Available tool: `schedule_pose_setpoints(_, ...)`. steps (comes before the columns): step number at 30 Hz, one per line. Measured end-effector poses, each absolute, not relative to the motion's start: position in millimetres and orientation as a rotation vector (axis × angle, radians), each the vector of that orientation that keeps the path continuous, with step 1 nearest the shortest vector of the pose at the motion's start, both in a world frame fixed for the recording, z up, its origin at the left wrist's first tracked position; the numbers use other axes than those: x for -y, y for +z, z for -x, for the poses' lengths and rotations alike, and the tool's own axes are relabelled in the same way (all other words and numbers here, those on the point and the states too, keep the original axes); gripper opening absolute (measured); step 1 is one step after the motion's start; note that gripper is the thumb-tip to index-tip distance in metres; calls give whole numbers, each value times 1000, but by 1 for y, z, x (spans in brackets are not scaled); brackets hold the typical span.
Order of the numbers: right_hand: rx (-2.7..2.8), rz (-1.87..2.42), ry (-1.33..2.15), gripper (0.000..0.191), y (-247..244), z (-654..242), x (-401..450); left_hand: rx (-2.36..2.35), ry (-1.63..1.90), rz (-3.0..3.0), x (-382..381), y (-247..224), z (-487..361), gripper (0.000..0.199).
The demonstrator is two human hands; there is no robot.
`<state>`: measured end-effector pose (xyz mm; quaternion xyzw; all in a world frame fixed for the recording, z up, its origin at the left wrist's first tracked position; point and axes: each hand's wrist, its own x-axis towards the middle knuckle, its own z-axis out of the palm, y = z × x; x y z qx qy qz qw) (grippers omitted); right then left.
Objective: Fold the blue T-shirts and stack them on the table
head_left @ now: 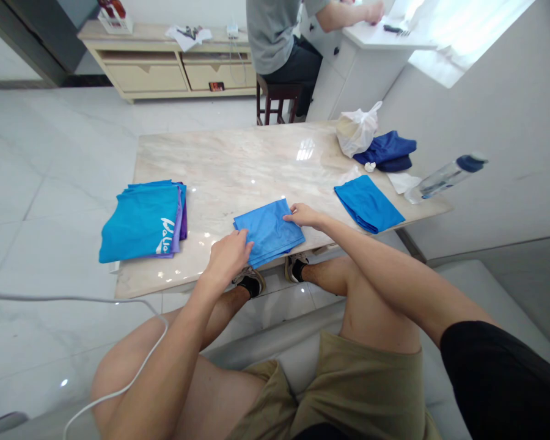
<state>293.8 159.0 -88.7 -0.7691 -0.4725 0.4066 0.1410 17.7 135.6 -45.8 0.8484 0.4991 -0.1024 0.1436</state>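
The left hand (pixel 227 256) and right hand (pixel 305 215) rest on a folded blue cloth (pixel 269 232) near the front edge of the marble table (pixel 220 165), fingers released and lying open along its sides. Flat, open fingers press evenly, keeping the cloth smooth.

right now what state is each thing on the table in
blue cloth, folded flat, under both hands
left hand, resting on it
right hand, fingers on its edge
teal garments, folded, stacked on purple fabric
second blue cloth, folded flat
navy cloth, bunched
plastic bag, bulging, upright
water bottle, capped, on its side
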Motion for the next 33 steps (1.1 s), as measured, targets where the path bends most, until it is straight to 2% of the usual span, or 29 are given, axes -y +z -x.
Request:
schedule_pose_setpoints(4, 1113, 2095, 1467, 25, -69, -294, -155, -1440, -162, -2464, -137, -26, -32, 45)
schedule_pose_setpoints(7, 1041, 2016, 1454, 29, -45, -307, -153, -1458, -1, -2428, -136, -12, -45, 48)
schedule_pose_setpoints(12, 958, 1860, 1235, 18, 7, -359, -155, -1433, 78, -2381, -137, -4, -50, 53)
schedule_pose_setpoints(18, 720, 1668, 725, 9, 50, -442, -128, -1439, 17, -2401, -141, -8, -46, 57)
schedule_pose_setpoints(22, 470, 1907, 527, 10, 35, -472, -72, -1412, -3, -2434, -141, -12, -47, 58)
schedule_pose_setpoints(26, 326, 2175, 705, 10, -8, -470, 2, -1401, -47, -2462, -141, -18, -47, 59)
schedule_pose_setpoints(29, 277, 2246, 792, 6, -42, -459, 50, -1390, -79, -2489, -142, -22, -49, 60)
schedule_pose_setpoints(33, 303, 2255, 909, 13, -68, -437, 85, -1384, -89, -2516, -145, -21, -62, 56)
